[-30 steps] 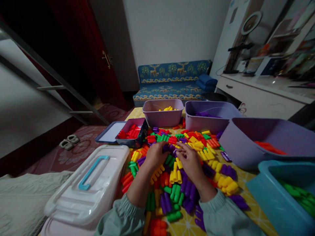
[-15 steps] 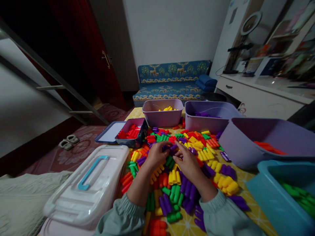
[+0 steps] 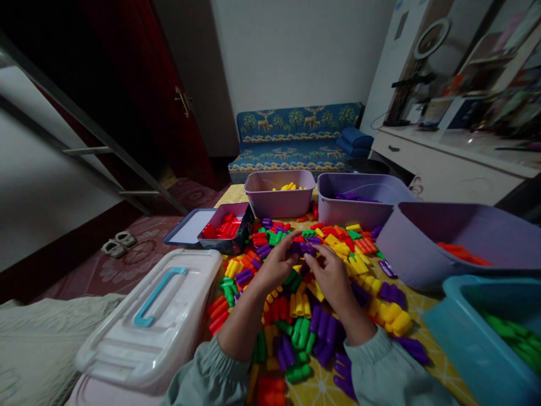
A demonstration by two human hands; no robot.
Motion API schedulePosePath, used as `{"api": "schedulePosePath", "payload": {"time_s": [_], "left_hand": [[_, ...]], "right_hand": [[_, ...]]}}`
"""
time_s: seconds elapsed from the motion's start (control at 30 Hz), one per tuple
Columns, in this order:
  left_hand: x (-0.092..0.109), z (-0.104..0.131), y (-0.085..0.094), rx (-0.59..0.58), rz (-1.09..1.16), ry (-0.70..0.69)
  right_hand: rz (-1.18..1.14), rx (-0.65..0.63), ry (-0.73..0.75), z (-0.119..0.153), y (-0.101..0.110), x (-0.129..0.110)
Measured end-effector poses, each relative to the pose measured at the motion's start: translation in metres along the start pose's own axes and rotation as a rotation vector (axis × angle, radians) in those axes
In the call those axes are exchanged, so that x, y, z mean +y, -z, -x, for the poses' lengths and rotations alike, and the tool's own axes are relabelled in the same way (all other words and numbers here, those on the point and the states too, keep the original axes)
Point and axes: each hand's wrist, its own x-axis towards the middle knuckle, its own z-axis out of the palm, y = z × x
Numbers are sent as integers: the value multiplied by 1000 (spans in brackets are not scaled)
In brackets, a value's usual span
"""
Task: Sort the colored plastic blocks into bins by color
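Between my two hands is a purple plastic block (image 3: 302, 248) made of joined tubes, just above the pile. My left hand (image 3: 276, 268) has its fingers closed on the block's left end. On its right end, my right hand (image 3: 332, 274) pinches with thumb and fingers. Beneath and around both hands spreads a pile of similar blocks in several colours, with yellow blocks (image 3: 300, 304), purple blocks (image 3: 326, 332) and green blocks (image 3: 301, 334) nearest my wrists.
Purple bins (image 3: 279, 204) (image 3: 353, 211) (image 3: 406, 254) line the back and right, holding yellow, purple and orange blocks. A teal bin (image 3: 456, 321) with green blocks stands at right. At left are a small box (image 3: 224, 245) of red blocks and a clear lid (image 3: 177, 304) with a blue handle.
My hands have shifted slightly up and apart, my right hand moving a little to the right. The purple block between them shows more plainly now.
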Motion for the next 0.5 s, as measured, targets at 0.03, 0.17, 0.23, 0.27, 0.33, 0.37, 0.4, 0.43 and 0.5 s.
{"api": "schedulePosePath", "payload": {"time_s": [0.03, 0.17, 0.23, 0.27, 0.33, 0.37, 0.4, 0.43, 0.5], "left_hand": [[-1, -1, -2, 8, 30, 8], [0, -4, -5, 88, 71, 71], [2, -6, -7, 117, 23, 86], [4, -7, -7, 118, -13, 86], [8, -11, -9, 94, -74, 89], [12, -16, -11, 69, -84, 93], [16, -22, -13, 34, -76, 101], [22, -31, -16, -2, -54, 113], [40, -55, -23, -77, 22, 146]], "right_hand": [[-16, -1, -29, -1, 1, -1], [-145, -48, -153, -4, 5, -7], [-214, -58, -169, -5, 7, -9], [-240, -55, -170, -5, 8, -10], [-273, -38, -168, -5, 11, -10], [-290, -30, -172, -7, 13, -9], [-318, -23, -185, -10, 15, -9], [-360, -19, -203, -16, 18, -9], [-498, 1, -250, -38, 25, -12]]}}
